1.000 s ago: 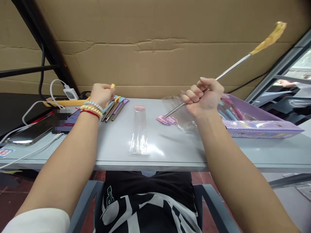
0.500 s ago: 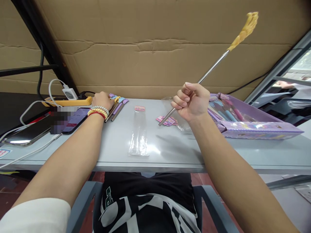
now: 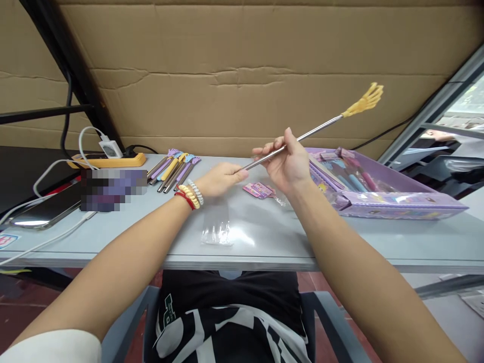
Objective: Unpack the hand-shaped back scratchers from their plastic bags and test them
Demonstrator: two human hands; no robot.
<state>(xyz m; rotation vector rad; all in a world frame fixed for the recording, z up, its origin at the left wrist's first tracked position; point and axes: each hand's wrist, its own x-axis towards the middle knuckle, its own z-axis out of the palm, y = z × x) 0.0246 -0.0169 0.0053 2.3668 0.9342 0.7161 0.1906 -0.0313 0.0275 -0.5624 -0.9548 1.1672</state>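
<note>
A metal rod with a yellow hand-shaped end (image 3: 365, 101) slants up to the right above the table. My left hand (image 3: 223, 179) pinches its lower tip. Around the middle of the rod, my right hand (image 3: 289, 164) has its thumb and fingers closed. Beneath my left hand and forearm lies a clear plastic sleeve (image 3: 216, 234), its upper part hidden. Several rods with purple, yellow and blue ends (image 3: 172, 169) lie side by side left of my left hand. Small pink and purple cards (image 3: 259, 190) rest on the table between the hands, beside some clear plastic.
A purple box (image 3: 401, 205) with pens and packets stands at the right of the grey table (image 3: 260, 244). At left are a phone (image 3: 45, 206), white cables, a blurred patch and a yellow power strip (image 3: 128, 160). Cardboard (image 3: 227, 111) rises behind.
My left hand has moved right from the row of rods to the held rod's lower tip. The rod has tilted flatter, its yellow end dropping down and left.
</note>
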